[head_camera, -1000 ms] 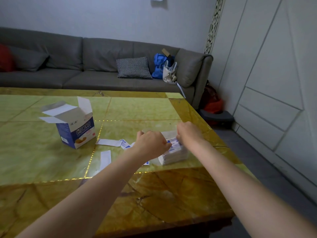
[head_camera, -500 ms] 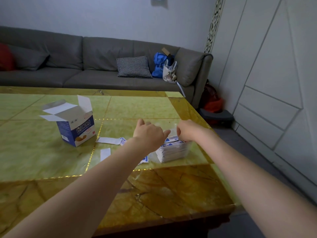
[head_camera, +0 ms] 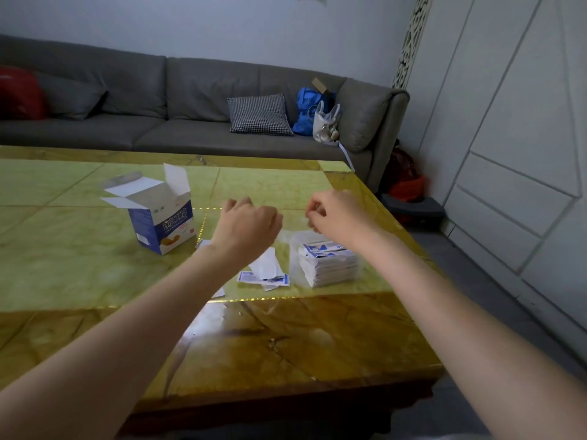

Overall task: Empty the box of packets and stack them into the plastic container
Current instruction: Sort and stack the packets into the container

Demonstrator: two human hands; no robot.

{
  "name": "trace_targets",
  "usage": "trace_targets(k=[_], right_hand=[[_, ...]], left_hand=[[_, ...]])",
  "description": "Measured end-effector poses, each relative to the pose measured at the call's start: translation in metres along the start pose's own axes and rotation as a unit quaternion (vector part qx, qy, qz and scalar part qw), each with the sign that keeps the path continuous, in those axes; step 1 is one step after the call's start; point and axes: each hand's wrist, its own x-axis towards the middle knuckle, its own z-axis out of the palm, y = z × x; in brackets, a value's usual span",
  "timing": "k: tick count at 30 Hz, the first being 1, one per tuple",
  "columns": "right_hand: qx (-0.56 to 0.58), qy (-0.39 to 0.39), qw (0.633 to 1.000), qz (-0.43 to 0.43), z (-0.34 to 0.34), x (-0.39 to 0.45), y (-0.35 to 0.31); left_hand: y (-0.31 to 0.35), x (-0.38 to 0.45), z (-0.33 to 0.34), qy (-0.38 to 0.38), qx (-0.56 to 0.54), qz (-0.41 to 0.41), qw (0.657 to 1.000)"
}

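Observation:
The blue and white box (head_camera: 165, 228) stands on the table with its top flaps open, left of my hands. A clear plastic container (head_camera: 294, 253) sits near the table's right side and holds a stack of white and blue packets (head_camera: 330, 265). A few loose packets (head_camera: 265, 276) lie flat on the table just left of the container. My left hand (head_camera: 249, 228) hovers above the loose packets, fingers loosely curled, holding nothing. My right hand (head_camera: 338, 217) hovers over the container's far edge, fingers loosely curled, with nothing visible in it.
The green and amber stone table (head_camera: 79, 274) ends close to the container on the right and near me at the front. A grey sofa (head_camera: 190, 100) with a checked cushion (head_camera: 259, 114) and bags (head_camera: 309, 111) stands behind the table.
Both hands have lifted off the packet stack and moved apart. The stack now stands uncovered in the container.

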Motion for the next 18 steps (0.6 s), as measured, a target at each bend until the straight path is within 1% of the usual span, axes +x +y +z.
trace_targets(k=[2,4,5,6,7,9,11,12,13,15,16,18], right_hand=[[0.054,-0.047,0.997,-0.033,0.015,-0.012,-0.020],[0.025,-0.113,0.992,-0.043,0.043,-0.020,-0.030],[-0.002,-0.142,0.989,-0.040,0.062,-0.023,-0.036],[-0.033,-0.165,0.985,-0.033,0.079,-0.026,-0.038],[-0.059,-0.184,0.981,-0.023,0.096,-0.030,-0.042],[-0.076,-0.188,0.979,0.025,0.121,-0.032,-0.046],[-0.105,-0.163,0.979,0.066,0.136,-0.030,-0.048],[-0.130,-0.142,0.979,0.070,0.139,-0.029,-0.048],[-0.153,-0.119,0.979,0.059,0.142,-0.028,-0.048],[-0.175,-0.073,0.982,-0.003,0.142,-0.029,-0.047],[-0.162,-0.058,0.984,-0.039,0.141,-0.032,-0.045],[-0.110,-0.063,0.988,-0.088,0.134,-0.038,-0.040]], left_hand=[[-0.027,-0.017,0.007,-0.088,0.009,-0.066,0.994],[-0.047,-0.032,0.020,-0.194,0.012,-0.120,0.974],[-0.057,-0.040,0.024,-0.226,0.015,-0.134,0.965],[-0.061,-0.045,0.028,-0.237,0.017,-0.139,0.961],[-0.066,-0.050,0.030,-0.238,0.019,-0.142,0.961],[-0.067,-0.055,0.031,-0.223,0.026,-0.131,0.966],[-0.065,-0.058,0.029,-0.201,0.017,-0.114,0.973],[-0.064,-0.059,0.029,-0.188,0.001,-0.108,0.976],[-0.064,-0.059,0.030,-0.177,-0.020,-0.104,0.978],[-0.066,-0.061,0.031,-0.162,-0.058,-0.100,0.980],[-0.067,-0.063,0.031,-0.155,-0.069,-0.095,0.981],[-0.072,-0.064,0.034,-0.142,-0.088,-0.082,0.982]])
